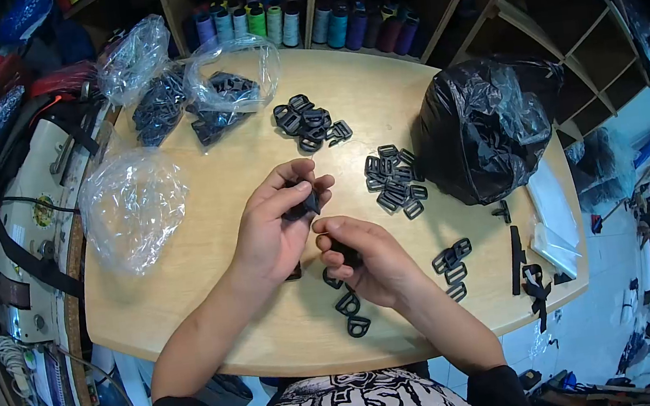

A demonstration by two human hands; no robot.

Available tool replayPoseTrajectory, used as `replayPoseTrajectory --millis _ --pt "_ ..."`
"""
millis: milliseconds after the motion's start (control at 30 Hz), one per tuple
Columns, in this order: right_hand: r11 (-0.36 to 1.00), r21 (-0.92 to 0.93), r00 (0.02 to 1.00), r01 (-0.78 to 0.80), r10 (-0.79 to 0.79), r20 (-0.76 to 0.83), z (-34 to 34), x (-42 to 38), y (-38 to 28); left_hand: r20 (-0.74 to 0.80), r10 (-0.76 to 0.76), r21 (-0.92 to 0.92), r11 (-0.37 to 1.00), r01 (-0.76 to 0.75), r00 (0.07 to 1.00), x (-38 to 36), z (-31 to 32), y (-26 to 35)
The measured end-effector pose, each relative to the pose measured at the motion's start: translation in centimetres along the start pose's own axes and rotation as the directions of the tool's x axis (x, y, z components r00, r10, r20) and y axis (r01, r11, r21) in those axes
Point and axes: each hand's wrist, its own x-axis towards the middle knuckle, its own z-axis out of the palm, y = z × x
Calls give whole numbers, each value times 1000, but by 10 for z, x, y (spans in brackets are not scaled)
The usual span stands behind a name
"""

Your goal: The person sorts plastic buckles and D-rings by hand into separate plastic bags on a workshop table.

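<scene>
Over the middle of the wooden table point(278, 347), my left hand point(274, 221) is closed around a small black piece point(307, 203). Close beside it, my right hand point(364, 255) has its thumb and fingers pressed together around another dark piece point(345, 254), mostly hidden in the palm. The fingertips of both hands nearly meet. Black ring-shaped buckles point(348, 305) lie just below my hands. Beyond them is a pile of black buckles point(307, 120), with a second pile of rectangular ones point(393, 178) to the right.
A black plastic bag point(486, 130) stands at the right. Clear bags point(135, 210) and bagged black parts point(224, 106) sit at the left and back. More buckles point(455, 272) and straps point(537, 290) lie at the right. A sewing machine point(48, 229) is far left.
</scene>
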Motion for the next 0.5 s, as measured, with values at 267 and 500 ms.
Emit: replayPoseTrajectory --millis 267,500 --pt "986 -82 990 142 -143 -13 25 12 11 17 194 202 960 -193 981 -1 4 0" --pt "956 -134 957 262 -275 -91 43 24 9 71 293 283 911 -301 953 -7 14 4"
